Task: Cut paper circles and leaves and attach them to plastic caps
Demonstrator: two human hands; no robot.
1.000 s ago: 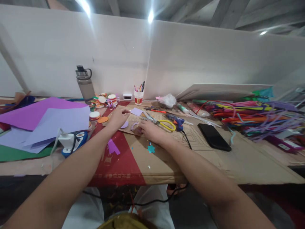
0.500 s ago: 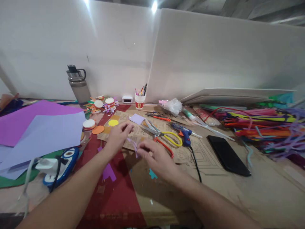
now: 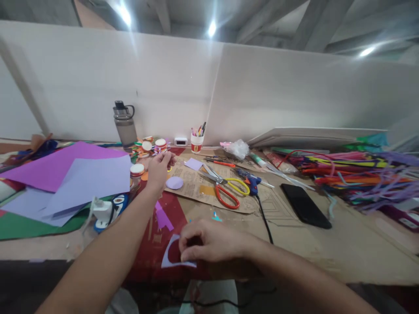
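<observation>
Head view: my right hand (image 3: 209, 240) pinches the lilac offcut (image 3: 166, 261) by the near edge of the table (image 3: 29, 248); my left hand's (image 3: 169, 165) grip I can't tell. One lilac disc (image 3: 174, 182) seems finished (the lilac square (image 3: 194, 164) looks uncut).

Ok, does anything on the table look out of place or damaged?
Slightly untidy: the scissors lie open rather than closed on the brown sheet, and a magenta scrap lies loose on the table's red area. I see no spill or damage.
</observation>
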